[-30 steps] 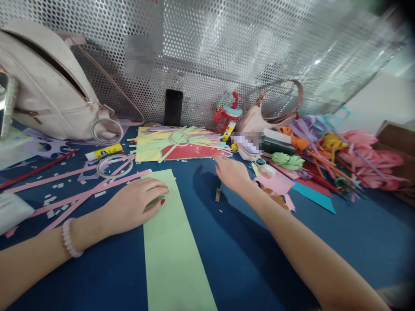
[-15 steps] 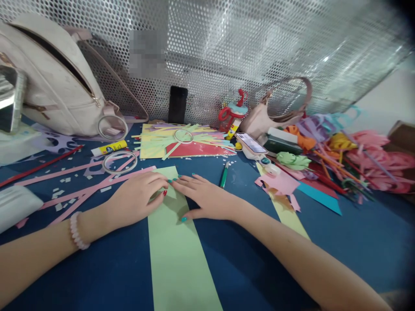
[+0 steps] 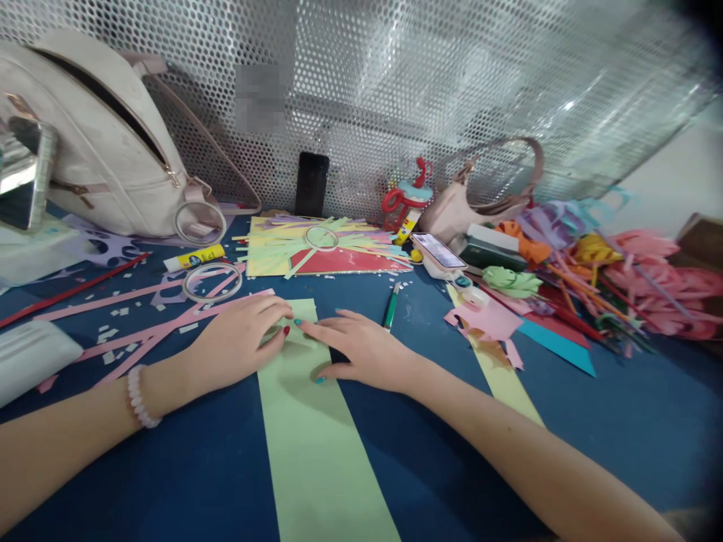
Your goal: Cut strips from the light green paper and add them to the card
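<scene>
A long strip of light green paper (image 3: 316, 444) lies on the blue tabletop and runs toward me. At its far end my left hand (image 3: 242, 335) is curled on the paper, thumb drawn in close to the fingers; a small crease or fold seems to lie by the fingertips. My right hand (image 3: 367, 350) rests at the paper's right edge, its index finger stretched over the paper and its thumb spread apart. Exactly what lies under the left fingers is hidden.
Rolls of clear tape (image 3: 212, 283), a glue stick (image 3: 195, 257) and pink strips (image 3: 152, 339) lie left. Beyond are coloured strips (image 3: 265, 256) and a dark phone (image 3: 312, 184). A green craft knife (image 3: 391, 307), pink scraps (image 3: 489, 320) and paper bundles (image 3: 649, 263) lie right.
My right index finger has straightened slightly and the other fingers have drawn back a little. My left hand stays at the paper's far end. The view has shifted slightly.
</scene>
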### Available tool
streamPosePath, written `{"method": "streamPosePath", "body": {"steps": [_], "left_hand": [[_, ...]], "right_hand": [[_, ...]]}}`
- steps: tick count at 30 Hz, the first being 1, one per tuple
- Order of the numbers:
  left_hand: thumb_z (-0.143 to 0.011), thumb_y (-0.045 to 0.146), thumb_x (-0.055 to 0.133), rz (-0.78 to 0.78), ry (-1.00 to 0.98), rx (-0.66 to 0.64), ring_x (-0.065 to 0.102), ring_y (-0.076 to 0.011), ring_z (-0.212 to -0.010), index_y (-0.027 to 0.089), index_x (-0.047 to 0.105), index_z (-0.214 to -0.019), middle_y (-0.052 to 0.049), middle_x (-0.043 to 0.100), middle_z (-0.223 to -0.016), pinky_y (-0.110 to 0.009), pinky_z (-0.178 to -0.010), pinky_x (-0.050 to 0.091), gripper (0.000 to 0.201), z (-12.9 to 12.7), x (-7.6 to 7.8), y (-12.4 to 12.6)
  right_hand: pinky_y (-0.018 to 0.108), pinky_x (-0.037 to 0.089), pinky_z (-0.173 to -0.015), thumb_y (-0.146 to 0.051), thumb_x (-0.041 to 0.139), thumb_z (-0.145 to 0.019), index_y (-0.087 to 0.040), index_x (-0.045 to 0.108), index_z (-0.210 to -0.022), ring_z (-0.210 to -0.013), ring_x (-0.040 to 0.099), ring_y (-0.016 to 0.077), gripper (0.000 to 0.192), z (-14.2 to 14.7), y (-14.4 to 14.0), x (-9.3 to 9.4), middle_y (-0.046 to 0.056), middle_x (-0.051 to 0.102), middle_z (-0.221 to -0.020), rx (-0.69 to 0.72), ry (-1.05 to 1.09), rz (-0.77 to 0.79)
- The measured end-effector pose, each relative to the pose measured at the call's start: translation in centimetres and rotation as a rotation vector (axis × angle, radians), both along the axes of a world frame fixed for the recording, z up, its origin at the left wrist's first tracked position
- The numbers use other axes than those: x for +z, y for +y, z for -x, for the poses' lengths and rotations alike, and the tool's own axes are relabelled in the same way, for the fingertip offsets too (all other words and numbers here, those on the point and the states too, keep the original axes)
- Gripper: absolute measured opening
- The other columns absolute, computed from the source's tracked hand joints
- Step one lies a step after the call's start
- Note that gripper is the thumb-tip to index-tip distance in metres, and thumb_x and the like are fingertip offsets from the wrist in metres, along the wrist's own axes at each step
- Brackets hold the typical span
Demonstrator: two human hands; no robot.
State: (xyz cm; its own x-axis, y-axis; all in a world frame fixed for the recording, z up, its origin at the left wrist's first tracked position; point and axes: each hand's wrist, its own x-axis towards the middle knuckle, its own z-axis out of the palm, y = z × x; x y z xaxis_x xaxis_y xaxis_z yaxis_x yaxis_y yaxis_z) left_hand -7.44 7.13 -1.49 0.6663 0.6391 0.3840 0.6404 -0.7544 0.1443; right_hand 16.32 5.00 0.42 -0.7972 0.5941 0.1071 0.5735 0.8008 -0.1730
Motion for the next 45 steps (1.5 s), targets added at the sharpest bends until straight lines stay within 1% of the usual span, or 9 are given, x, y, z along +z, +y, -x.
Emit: {"method": "streamPosePath", "body": {"steps": [10, 14, 18, 23, 28, 32, 39, 42, 45], "left_hand": [[-0.094, 0.032, 0.036, 0.088, -0.034, 0.007, 0.053, -0.0272, -0.118, 0.015, 0.061, -0.109, -0.01, 0.063, -0.117, -0.044, -0.101, 0.041, 0.034, 0.2, 0.0, -0.1], [-0.098, 0.036, 0.028, 0.12, -0.102, 0.013, 0.051, -0.0266, -0.118, 0.017, 0.058, -0.116, -0.01, 0.056, -0.126, -0.044, -0.1, 0.041, 0.039, 0.4, 0.2, -0.2], [-0.1, 0.035, 0.024, 0.152, -0.154, -0.021, 0.05, -0.0246, -0.119, 0.017, 0.057, -0.118, -0.009, 0.055, -0.127, -0.041, -0.102, 0.039, 0.042, 0.5, 0.0, -0.1], [-0.1, 0.037, 0.023, 0.158, -0.134, -0.03, 0.048, -0.0243, -0.121, 0.016, 0.057, -0.118, -0.009, 0.054, -0.128, -0.04, -0.104, 0.038, 0.044, 0.5, -0.2, -0.1], [-0.101, 0.036, 0.021, 0.159, -0.113, -0.019, 0.049, -0.023, -0.12, 0.016, 0.057, -0.117, -0.009, 0.054, -0.128, -0.038, -0.102, 0.04, 0.044, 0.5, 0.0, -0.2], [-0.101, 0.035, 0.023, 0.16, -0.088, -0.035, 0.048, -0.0235, -0.121, 0.015, 0.056, -0.117, -0.01, 0.054, -0.127, -0.039, -0.103, 0.04, 0.043, 0.5, 0.1, -0.1], [-0.101, 0.035, 0.026, 0.148, -0.108, -0.015, 0.048, -0.0244, -0.12, 0.015, 0.056, -0.117, -0.011, 0.052, -0.128, -0.044, -0.104, 0.037, 0.04, 0.3, 0.2, -0.2], [-0.1, 0.034, 0.028, 0.122, -0.105, -0.013, 0.048, -0.0249, -0.119, 0.015, 0.056, -0.117, -0.011, 0.053, -0.128, -0.044, -0.103, 0.038, 0.038, 0.3, 0.3, -0.3], [-0.099, 0.032, 0.03, 0.123, -0.089, -0.012, 0.048, -0.0261, -0.12, 0.015, 0.056, -0.117, -0.011, 0.053, -0.128, -0.045, -0.102, 0.039, 0.037, 0.2, 0.5, -0.4]], "right_hand": [[0.028, 0.045, -0.072, -0.02, 0.061, -0.087, -0.02, 0.056, -0.13, -0.077, 0.064, 0.0163, 0.043, 0.6, -0.9, -0.3, 0.004, 0.07, -0.085, -0.048, 0.122, 0.025], [0.023, 0.047, -0.068, -0.013, 0.055, -0.086, -0.022, 0.058, -0.127, -0.071, 0.063, 0.0109, 0.042, 0.2, -0.8, -0.3, 0.002, 0.072, -0.099, -0.137, 0.423, 0.202], [0.021, 0.048, -0.064, -0.008, 0.049, -0.08, -0.019, 0.064, -0.116, -0.072, 0.063, 0.0106, 0.04, 0.2, -0.6, -0.2, 0.002, 0.072, -0.092, -0.207, 0.59, 0.384], [0.023, 0.05, -0.06, -0.012, 0.046, -0.083, -0.017, 0.065, -0.106, -0.066, 0.061, 0.0093, 0.029, 0.3, -0.4, 0.1, 0.004, 0.07, -0.091, -0.131, 0.78, 0.609], [0.029, 0.054, -0.075, -0.017, 0.047, -0.089, -0.016, 0.065, -0.094, -0.08, 0.065, 0.0125, 0.018, 0.3, -0.4, 0.7, 0.006, 0.07, -0.092, -0.042, 0.874, 0.701], [0.03, 0.053, -0.08, -0.012, 0.052, -0.085, -0.017, 0.064, -0.097, -0.091, 0.064, 0.0145, 0.017, 0.1, -0.2, 0.5, 0.008, 0.068, -0.1, -0.024, 0.826, 0.429], [0.03, 0.042, -0.061, -0.01, 0.049, -0.091, -0.017, 0.064, -0.087, -0.074, 0.056, 0.0143, 0.017, -1.1, -0.3, 1.2, 0.004, 0.064, -0.076, 0.246, 0.245, -0.664], [0.031, 0.03, -0.052, -0.009, 0.049, -0.091, -0.018, 0.061, -0.075, -0.061, 0.047, 0.0125, 0.022, -1.2, -0.5, 1.8, 0.0, 0.055, -0.064, 0.282, 0.026, -0.852], [0.032, 0.025, -0.052, -0.008, 0.045, -0.092, -0.019, 0.057, -0.067, -0.06, 0.041, 0.013, 0.03, -1.2, -0.6, 2.3, 0.0, 0.051, -0.063, 0.223, -0.066, -0.878]]}}
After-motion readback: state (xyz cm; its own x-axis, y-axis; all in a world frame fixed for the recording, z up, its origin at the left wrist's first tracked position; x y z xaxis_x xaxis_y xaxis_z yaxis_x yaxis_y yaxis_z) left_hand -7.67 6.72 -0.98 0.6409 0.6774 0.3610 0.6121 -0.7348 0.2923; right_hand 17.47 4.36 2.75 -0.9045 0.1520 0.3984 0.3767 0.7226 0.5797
